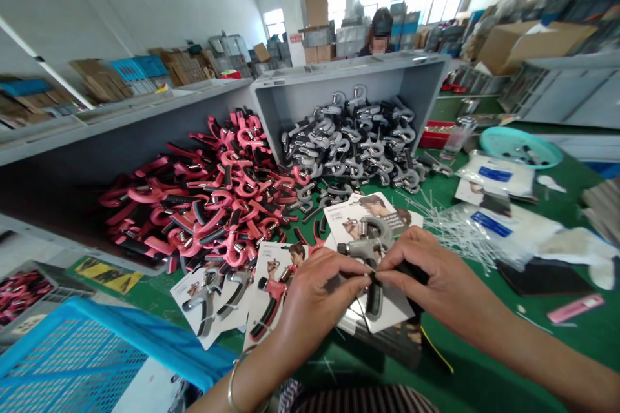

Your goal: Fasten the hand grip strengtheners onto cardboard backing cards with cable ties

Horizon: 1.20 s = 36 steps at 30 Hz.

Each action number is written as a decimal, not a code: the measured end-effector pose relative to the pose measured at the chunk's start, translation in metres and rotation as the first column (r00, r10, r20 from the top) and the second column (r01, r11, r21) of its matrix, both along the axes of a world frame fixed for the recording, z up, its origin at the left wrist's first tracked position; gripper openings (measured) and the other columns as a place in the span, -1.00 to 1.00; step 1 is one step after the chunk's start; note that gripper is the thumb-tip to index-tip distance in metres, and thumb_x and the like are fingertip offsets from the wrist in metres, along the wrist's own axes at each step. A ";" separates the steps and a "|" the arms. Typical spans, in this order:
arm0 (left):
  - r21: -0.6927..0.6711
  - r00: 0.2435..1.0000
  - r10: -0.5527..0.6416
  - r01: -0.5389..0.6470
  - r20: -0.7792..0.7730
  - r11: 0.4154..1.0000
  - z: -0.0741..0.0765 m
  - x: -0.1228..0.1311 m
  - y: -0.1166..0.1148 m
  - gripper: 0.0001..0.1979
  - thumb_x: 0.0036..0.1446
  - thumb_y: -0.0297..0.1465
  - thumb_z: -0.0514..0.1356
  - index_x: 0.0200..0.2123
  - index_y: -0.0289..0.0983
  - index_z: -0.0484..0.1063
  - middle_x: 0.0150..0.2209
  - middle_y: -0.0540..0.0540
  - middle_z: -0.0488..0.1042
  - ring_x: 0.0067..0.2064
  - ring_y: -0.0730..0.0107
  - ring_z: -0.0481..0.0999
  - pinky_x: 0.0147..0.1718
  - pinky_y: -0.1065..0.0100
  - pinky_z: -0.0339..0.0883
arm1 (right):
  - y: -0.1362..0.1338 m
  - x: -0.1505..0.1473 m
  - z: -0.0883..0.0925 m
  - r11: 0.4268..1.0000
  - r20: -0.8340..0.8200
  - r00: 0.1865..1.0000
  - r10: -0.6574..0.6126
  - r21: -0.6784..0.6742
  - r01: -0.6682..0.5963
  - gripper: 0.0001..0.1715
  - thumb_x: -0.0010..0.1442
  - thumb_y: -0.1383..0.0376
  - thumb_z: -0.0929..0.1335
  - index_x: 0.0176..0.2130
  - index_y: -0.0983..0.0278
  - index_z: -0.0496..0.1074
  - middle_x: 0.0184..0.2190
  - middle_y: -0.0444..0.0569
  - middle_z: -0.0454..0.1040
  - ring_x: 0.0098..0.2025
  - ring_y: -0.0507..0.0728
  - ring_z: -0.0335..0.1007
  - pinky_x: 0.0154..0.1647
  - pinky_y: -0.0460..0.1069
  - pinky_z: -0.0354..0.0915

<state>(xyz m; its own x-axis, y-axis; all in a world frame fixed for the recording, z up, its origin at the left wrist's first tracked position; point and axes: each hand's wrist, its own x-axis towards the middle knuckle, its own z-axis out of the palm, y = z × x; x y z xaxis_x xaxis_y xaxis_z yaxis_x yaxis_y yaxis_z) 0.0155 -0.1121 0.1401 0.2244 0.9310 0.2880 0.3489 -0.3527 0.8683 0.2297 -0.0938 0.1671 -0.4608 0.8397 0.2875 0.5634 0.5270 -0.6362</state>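
My left hand and my right hand meet fingertip to fingertip, each in a pinch. What they pinch is too small to make out. Right under the fingertips lies a grey hand grip strengthener with a metal spring and black handle pads, on a printed card. My fingers hide part of its handles. Left of my left hand, a red hand grip rests on another card, beside grey hand grips on cards.
Tipped grey crates hold heaps of red hand grips and grey ones. White cable ties, plastic bags and a pink cutter lie rightward. A blue basket stands lower left; a person sits beyond.
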 end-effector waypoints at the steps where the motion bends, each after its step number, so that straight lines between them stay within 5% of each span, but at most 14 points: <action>1: -0.021 1.000 -0.003 0.003 0.012 1.000 0.000 0.000 0.000 -0.93 0.17 -0.38 0.30 -0.25 -0.17 0.57 -0.29 0.01 0.58 -0.20 0.39 0.52 -0.15 0.34 0.34 | 0.000 0.003 0.000 1.000 0.035 0.999 0.018 0.023 -0.019 -0.88 0.28 0.27 0.38 -0.34 0.19 0.43 -0.37 -0.11 0.45 -0.19 0.17 0.30 -0.13 0.05 0.18; 8: -0.089 1.000 -0.019 0.021 0.026 0.996 0.005 0.003 0.000 -0.92 0.16 -0.38 0.30 -0.25 -0.15 0.59 -0.28 0.01 0.59 -0.20 0.38 0.54 -0.14 0.34 0.36 | -0.001 0.012 0.001 0.990 0.132 0.988 0.077 0.104 -0.091 -0.88 0.31 0.27 0.36 -0.31 0.21 0.40 -0.36 -0.10 0.46 -0.18 0.18 0.24 -0.12 0.08 0.12; 18: 0.082 0.987 -0.086 0.098 -0.140 0.992 0.009 0.000 0.003 -0.95 0.18 -0.37 0.29 -0.26 -0.19 0.53 -0.33 0.01 0.55 -0.24 0.37 0.48 -0.20 0.32 0.31 | 0.001 0.003 0.002 0.969 0.050 0.987 0.154 0.186 -0.160 -0.92 0.28 0.31 0.38 -0.30 0.23 0.41 -0.36 -0.10 0.46 -0.17 0.15 0.24 -0.12 0.04 0.15; 28: 0.142 0.916 -0.223 0.283 -0.335 0.949 0.039 -0.004 0.005 -0.86 0.30 -0.44 0.12 -0.32 -0.25 0.43 -0.36 -0.03 0.48 -0.26 0.35 0.39 -0.22 0.27 0.21 | -0.001 -0.002 0.004 0.989 0.016 0.993 0.119 0.088 -0.120 -0.91 0.26 0.25 0.41 -0.26 0.22 0.43 -0.34 -0.11 0.48 -0.19 0.14 0.29 -0.11 0.06 0.19; 32: 0.131 0.951 -0.213 0.246 -0.226 0.960 0.043 -0.005 0.006 -0.85 0.29 -0.43 0.14 -0.37 -0.24 0.43 -0.41 -0.01 0.46 -0.30 0.37 0.40 -0.21 0.29 0.25 | 0.001 -0.003 0.005 0.979 0.012 0.981 0.193 0.071 -0.193 -0.88 0.28 0.33 0.36 -0.34 0.22 0.41 -0.37 -0.13 0.47 -0.22 0.13 0.29 -0.10 0.07 0.19; 36: 0.122 0.988 -0.086 0.103 -0.131 0.987 0.027 0.000 -0.005 -0.98 0.25 -0.40 0.19 -0.24 -0.20 0.43 -0.26 -0.05 0.50 -0.17 0.33 0.46 -0.12 0.26 0.32 | 0.001 0.003 0.000 0.994 -0.048 0.993 0.105 0.015 -0.104 -0.93 0.27 0.34 0.35 -0.31 0.21 0.41 -0.35 -0.10 0.47 -0.20 0.14 0.31 -0.15 0.05 0.24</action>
